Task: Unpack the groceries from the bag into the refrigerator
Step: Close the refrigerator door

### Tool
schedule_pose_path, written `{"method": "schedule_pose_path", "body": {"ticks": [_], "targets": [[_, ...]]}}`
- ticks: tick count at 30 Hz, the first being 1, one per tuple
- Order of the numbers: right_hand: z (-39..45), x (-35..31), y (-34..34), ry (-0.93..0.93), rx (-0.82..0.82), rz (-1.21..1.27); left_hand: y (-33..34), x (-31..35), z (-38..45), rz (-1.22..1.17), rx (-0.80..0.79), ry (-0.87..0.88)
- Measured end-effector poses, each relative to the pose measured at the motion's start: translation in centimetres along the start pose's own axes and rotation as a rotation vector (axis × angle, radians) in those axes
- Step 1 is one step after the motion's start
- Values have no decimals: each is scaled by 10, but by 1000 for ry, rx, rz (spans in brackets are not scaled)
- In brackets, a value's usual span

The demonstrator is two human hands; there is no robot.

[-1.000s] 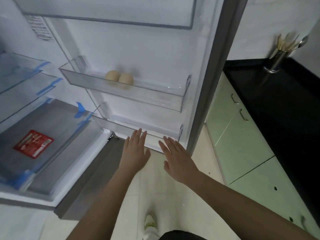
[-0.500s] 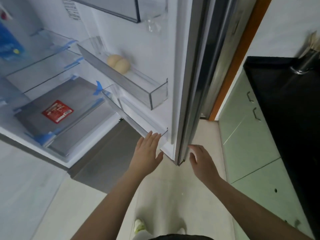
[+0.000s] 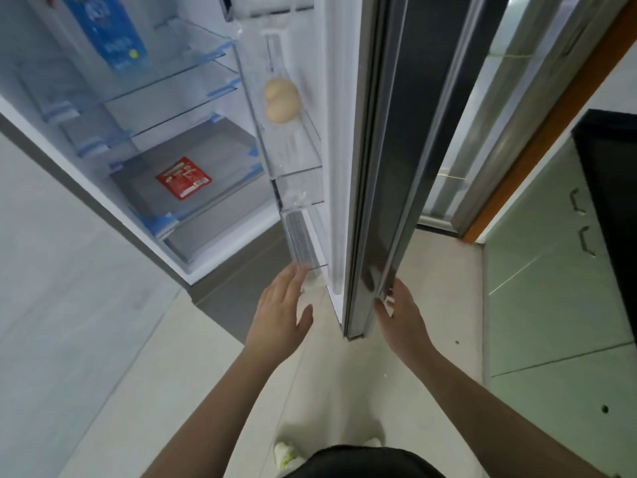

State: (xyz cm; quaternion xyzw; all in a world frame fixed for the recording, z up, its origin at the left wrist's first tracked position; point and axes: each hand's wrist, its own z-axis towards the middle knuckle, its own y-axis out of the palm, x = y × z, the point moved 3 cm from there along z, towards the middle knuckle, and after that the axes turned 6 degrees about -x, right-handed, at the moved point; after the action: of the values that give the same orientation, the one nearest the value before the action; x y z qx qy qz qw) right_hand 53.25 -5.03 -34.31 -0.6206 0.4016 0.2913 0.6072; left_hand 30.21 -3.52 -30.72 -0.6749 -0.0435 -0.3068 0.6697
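Observation:
The refrigerator door (image 3: 389, 160) stands half swung, seen edge-on. Two eggs (image 3: 281, 100) lie in its middle door bin. My left hand (image 3: 281, 313) is flat with straight fingers against the lowest door bin (image 3: 300, 243) on the inner side. My right hand (image 3: 401, 317) touches the door's outer bottom edge, thumb on the near side and fingers hidden behind the door. Inside the fridge a blue carton (image 3: 110, 32) stands on an upper glass shelf and a red packet (image 3: 182, 178) lies on the grey drawer cover. No grocery bag is in view.
Green cabinets (image 3: 551, 288) under a black countertop (image 3: 613, 174) run along the right. An orange door frame (image 3: 537, 132) rises behind the fridge door. Light floor tiles (image 3: 206, 374) lie under my feet, and a pale wall (image 3: 51, 270) is at the left.
The door has swung toward the fridge, from facing me to edge-on. My right hand moved from the inner side round to the door's outer edge; my left hand stayed at the lowest bin.

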Motion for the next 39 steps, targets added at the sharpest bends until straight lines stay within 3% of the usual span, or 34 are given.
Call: {"method": "schedule_pose_path", "body": {"ticks": [4, 12, 20, 33, 39], "targets": [[-12, -23, 35, -17, -45, 23, -11, -4, -39, -133, 70, -46], [-26, -75, 83, -178, -194, 80, -38, -7, -71, -237, 126, 61], [-13, -171, 112, -297, -280, 138, -95, -46, -61, -377, 285, -98], [22, -287, 173, -595, -447, 64, -195, -110, -34, -372, 658, -326], [56, -299, 180, -777, -359, -76, -210, -141, -24, -369, 674, -346]]}}
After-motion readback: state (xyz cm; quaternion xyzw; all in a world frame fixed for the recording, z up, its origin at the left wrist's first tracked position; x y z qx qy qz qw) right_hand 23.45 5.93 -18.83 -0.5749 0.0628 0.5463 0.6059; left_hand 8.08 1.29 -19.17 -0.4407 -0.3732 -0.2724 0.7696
